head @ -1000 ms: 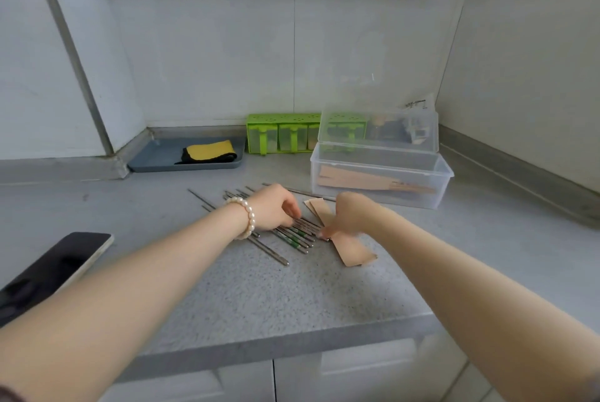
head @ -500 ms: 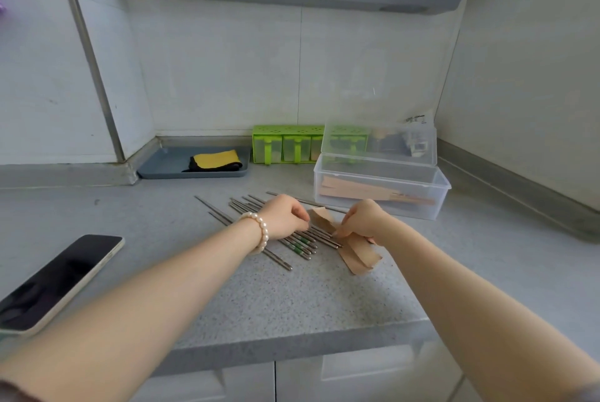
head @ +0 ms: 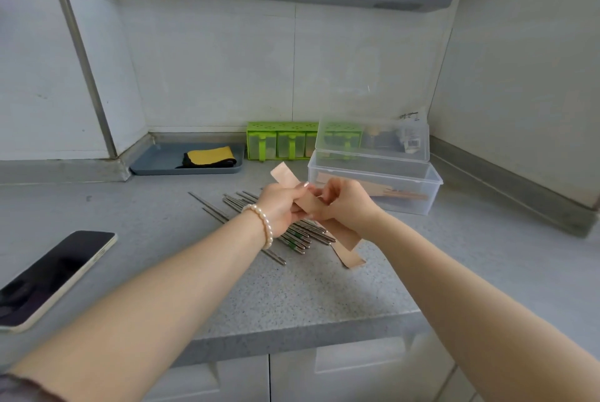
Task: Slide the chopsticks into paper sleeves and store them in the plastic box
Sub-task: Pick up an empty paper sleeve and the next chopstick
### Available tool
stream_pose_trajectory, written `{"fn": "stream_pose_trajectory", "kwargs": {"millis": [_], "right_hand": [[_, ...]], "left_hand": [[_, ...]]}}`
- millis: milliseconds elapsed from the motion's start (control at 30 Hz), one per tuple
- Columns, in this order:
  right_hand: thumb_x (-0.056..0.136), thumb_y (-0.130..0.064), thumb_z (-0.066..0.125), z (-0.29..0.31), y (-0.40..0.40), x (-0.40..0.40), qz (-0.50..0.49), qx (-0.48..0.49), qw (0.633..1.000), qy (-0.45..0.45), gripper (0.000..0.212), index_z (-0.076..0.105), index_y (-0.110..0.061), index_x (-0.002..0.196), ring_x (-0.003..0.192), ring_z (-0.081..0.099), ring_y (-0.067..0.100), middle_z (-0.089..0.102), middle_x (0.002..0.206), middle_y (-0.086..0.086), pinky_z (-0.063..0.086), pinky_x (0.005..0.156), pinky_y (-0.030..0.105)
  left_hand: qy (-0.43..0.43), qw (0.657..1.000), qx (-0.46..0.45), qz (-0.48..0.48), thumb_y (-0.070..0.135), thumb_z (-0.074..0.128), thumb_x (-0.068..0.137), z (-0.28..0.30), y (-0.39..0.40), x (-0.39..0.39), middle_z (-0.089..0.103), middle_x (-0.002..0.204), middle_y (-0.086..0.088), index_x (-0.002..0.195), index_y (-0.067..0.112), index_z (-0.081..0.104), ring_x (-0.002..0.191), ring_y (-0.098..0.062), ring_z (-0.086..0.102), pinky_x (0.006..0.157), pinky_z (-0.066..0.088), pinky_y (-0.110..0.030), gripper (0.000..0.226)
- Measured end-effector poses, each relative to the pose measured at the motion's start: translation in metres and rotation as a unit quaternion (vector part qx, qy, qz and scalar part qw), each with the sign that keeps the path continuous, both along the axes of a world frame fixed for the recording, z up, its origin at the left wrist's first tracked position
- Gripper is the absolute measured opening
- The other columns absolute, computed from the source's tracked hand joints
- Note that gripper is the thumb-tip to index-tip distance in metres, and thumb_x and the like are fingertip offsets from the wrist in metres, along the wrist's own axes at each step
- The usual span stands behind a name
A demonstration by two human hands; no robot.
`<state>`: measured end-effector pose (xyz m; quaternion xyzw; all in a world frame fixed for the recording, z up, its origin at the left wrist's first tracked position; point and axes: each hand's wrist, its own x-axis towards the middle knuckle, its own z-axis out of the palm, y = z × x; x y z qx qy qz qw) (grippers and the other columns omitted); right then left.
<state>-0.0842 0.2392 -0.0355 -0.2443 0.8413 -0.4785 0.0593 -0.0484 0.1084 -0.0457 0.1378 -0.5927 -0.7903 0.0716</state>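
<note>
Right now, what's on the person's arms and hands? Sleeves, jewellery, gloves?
No gloves. Both forearms are bare. The left hand has a white pearl bracelet on its wrist; a dark sleeve edge shows near the left elbow. The right hand wears nothing visible.

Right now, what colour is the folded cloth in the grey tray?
Yellow with a black edge, clearest in the head view.

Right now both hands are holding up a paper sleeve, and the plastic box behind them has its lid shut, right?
Not quite. The head view shows the plastic box with its clear lid standing open, not shut; brown sleeves already lie inside. The rest holds: the left hand and right hand both grip one paper sleeve, lifted above the chopsticks on the counter.
</note>
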Motion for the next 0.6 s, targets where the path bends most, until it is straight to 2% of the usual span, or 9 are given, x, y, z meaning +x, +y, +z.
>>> {"fn": "stream_pose_trajectory", "kwargs": {"millis": [33, 100, 167, 267, 333, 400, 467, 533, 600], "right_hand": [[0.065, 0.001, 0.080, 0.001, 0.002, -0.001, 0.005, -0.034, 0.999, -0.027, 0.045, 0.039, -0.016, 0.063, 0.076, 0.060, 0.020, 0.062, 0.080, 0.006, 0.051, 0.064, 0.030], [0.065, 0.003, 0.080, 0.000, 0.008, -0.004, 0.019, -0.074, 0.994, -0.075, 0.045, 0.040, -0.016, 0.064, 0.077, 0.063, 0.025, 0.062, 0.079, 0.012, 0.053, 0.066, 0.033], [0.065, 0.006, 0.079, -0.004, 0.013, -0.004, 0.035, -0.096, 0.989, -0.107, 0.043, 0.042, -0.015, 0.063, 0.074, 0.064, 0.027, 0.062, 0.075, 0.015, 0.052, 0.063, 0.032], [0.067, 0.014, 0.074, -0.011, 0.019, -0.002, 0.053, -0.160, 0.974, -0.152, 0.038, 0.045, -0.011, 0.063, 0.062, 0.065, 0.022, 0.062, 0.061, 0.009, 0.055, 0.056, 0.027], [0.068, 0.014, 0.072, -0.014, 0.020, 0.001, 0.047, -0.187, 0.968, -0.161, 0.036, 0.045, -0.010, 0.063, 0.059, 0.065, 0.020, 0.061, 0.056, 0.007, 0.054, 0.052, 0.027], [0.069, 0.008, 0.075, -0.016, 0.016, 0.006, 0.042, -0.181, 0.970, -0.155, 0.034, 0.047, -0.011, 0.063, 0.064, 0.066, 0.024, 0.061, 0.060, 0.008, 0.054, 0.055, 0.030], [0.073, -0.004, 0.076, -0.014, 0.012, 0.008, 0.059, -0.176, 0.969, -0.163, 0.028, 0.050, -0.012, 0.065, 0.065, 0.067, 0.021, 0.064, 0.063, 0.007, 0.054, 0.060, 0.033], [0.079, -0.016, 0.072, -0.010, 0.006, 0.007, 0.061, -0.164, 0.972, -0.159, 0.021, 0.056, -0.008, 0.070, 0.056, 0.064, 0.015, 0.066, 0.062, 0.005, 0.054, 0.057, 0.029], [0.082, -0.022, 0.070, -0.010, 0.002, 0.001, 0.014, -0.039, 0.998, -0.051, 0.022, 0.062, -0.004, 0.073, 0.052, 0.057, 0.011, 0.064, 0.061, 0.001, 0.050, 0.052, 0.023]], "left_hand": [[0.006, 1.000, 0.015, -0.010, 0.010, 0.051, 0.094, 0.002, -0.003, 0.003, 0.069, 0.088, -0.008, 0.099, 0.003, 0.060, 0.076, -0.019, 0.067, 0.055, 0.054, -0.029, 0.013], [0.021, 0.999, 0.039, -0.028, 0.018, 0.048, 0.096, 0.006, -0.009, 0.008, 0.071, 0.091, -0.009, 0.104, 0.003, 0.058, 0.077, -0.018, 0.070, 0.062, 0.054, -0.029, 0.020], [0.035, 0.997, 0.059, -0.039, 0.026, 0.039, 0.099, 0.011, -0.014, 0.010, 0.070, 0.096, -0.013, 0.105, 0.002, 0.058, 0.082, -0.021, 0.070, 0.068, 0.055, -0.032, 0.031], [0.044, 0.993, 0.094, -0.058, 0.034, 0.029, 0.101, 0.021, -0.016, 0.013, 0.069, 0.104, -0.015, 0.111, 0.002, 0.056, 0.088, -0.025, 0.069, 0.077, 0.052, -0.038, 0.043], [0.047, 0.988, 0.125, -0.078, 0.038, 0.025, 0.101, 0.026, -0.015, 0.014, 0.068, 0.103, -0.015, 0.108, 0.004, 0.057, 0.090, -0.026, 0.067, 0.084, 0.049, -0.040, 0.047], [0.053, 0.985, 0.146, -0.079, 0.037, 0.026, 0.101, 0.031, -0.012, 0.015, 0.068, 0.092, -0.015, 0.096, 0.005, 0.059, 0.087, -0.026, 0.066, 0.087, 0.048, -0.043, 0.047], [0.054, 0.985, 0.157, -0.050, 0.033, 0.031, 0.101, 0.035, -0.009, 0.014, 0.062, 0.072, -0.010, 0.086, 0.005, 0.056, 0.073, -0.023, 0.062, 0.079, 0.052, -0.041, 0.041], [0.053, 0.990, 0.129, 0.004, 0.029, 0.035, 0.101, 0.039, -0.012, 0.013, 0.053, 0.063, -0.006, 0.083, 0.004, 0.053, 0.056, -0.018, 0.054, 0.061, 0.052, -0.035, 0.035], [0.043, 0.997, 0.053, 0.045, 0.027, 0.039, 0.100, 0.041, -0.021, 0.016, 0.053, 0.063, -0.006, 0.085, 0.004, 0.053, 0.047, -0.015, 0.051, 0.049, 0.050, -0.029, 0.031]]}}
